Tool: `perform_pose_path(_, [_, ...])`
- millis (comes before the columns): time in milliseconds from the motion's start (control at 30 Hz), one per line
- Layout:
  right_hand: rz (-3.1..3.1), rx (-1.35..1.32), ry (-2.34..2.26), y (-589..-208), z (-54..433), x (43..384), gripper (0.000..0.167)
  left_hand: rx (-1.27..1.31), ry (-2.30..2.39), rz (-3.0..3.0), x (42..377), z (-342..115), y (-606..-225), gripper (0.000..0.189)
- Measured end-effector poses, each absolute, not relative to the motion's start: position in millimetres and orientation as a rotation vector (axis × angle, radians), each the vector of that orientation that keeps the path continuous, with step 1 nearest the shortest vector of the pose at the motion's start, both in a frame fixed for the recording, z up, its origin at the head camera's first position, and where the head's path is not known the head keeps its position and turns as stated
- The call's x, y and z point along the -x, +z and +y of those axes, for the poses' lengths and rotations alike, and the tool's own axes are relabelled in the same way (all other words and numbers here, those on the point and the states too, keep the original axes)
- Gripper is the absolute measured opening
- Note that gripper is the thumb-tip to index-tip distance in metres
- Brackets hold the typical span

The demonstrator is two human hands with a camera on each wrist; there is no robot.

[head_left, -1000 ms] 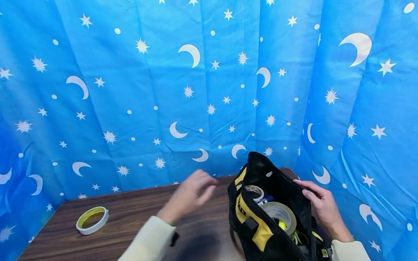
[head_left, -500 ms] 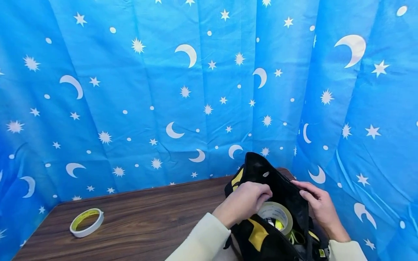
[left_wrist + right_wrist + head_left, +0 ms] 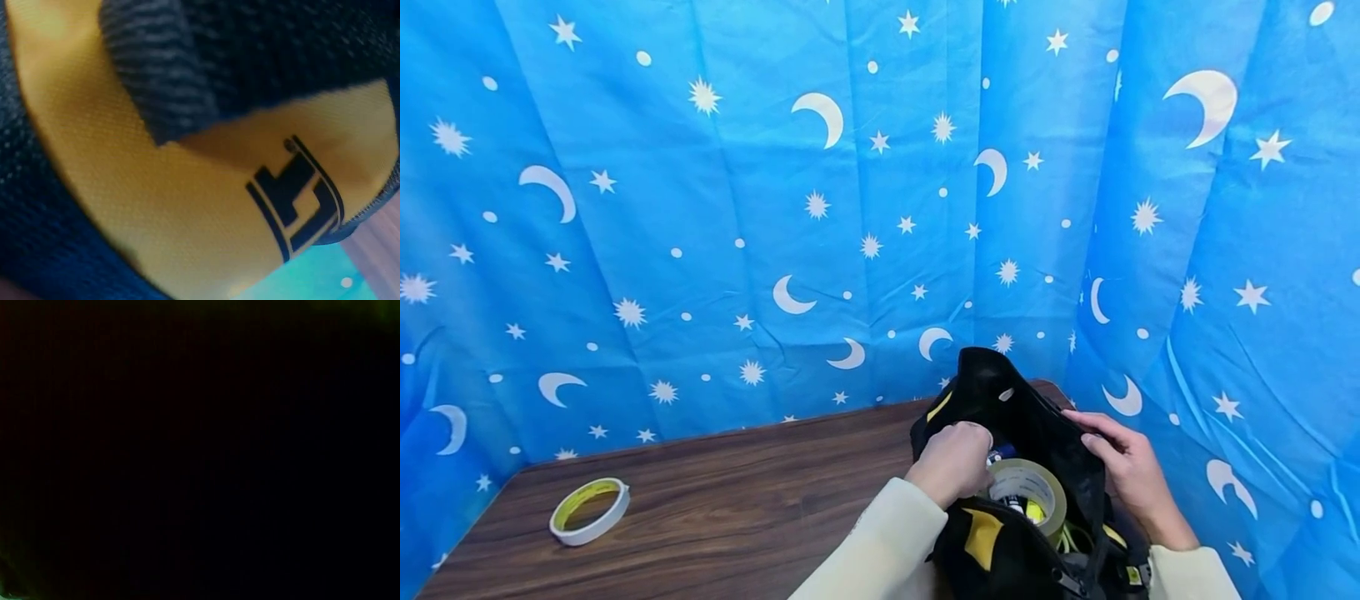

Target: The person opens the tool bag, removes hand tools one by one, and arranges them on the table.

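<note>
A black and yellow tool bag (image 3: 983, 537) stands with its top spread at the right of the table. My left hand (image 3: 951, 462) reaches over its near side into the opening, fingertips hidden inside; I cannot tell whether they hold anything. Just right of that hand, a wide roll of clear packing tape (image 3: 1052, 492) lies in the bag, with a blue-capped item (image 3: 1000, 452) behind it. My right hand (image 3: 1138, 475) pinches the bag's far rim between thumb and fingers. Close up in the left wrist view is the bag's yellow panel (image 3: 156, 200). The right wrist view is almost black.
A white roll of tape (image 3: 590, 512) with a yellow core lies at the left on the dark wooden table (image 3: 737, 500). Behind the table hangs a blue curtain (image 3: 737, 208) with white moons and stars.
My left hand has moved right from above the table into the bag, now covering the spot where a brown-cored tape roll showed. My right hand stays at the rim.
</note>
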State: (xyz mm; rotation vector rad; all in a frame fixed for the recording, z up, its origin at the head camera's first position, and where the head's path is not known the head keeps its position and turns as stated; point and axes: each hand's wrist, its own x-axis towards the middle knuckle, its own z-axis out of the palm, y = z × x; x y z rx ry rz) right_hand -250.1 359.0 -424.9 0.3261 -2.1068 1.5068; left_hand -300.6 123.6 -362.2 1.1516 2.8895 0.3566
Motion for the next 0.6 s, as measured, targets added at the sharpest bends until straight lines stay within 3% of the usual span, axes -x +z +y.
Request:
perform_pose_path(200, [-2.110,-0.332,1.542,-425,357,252,0.029,-0.985,0.305,2.848,310,129,-373,0.017])
perform_pose_path(600, [-2.149,-0.298,1.518,-427,359,252,0.029,-0.867,0.468,2.804,314,140,-407,0.038])
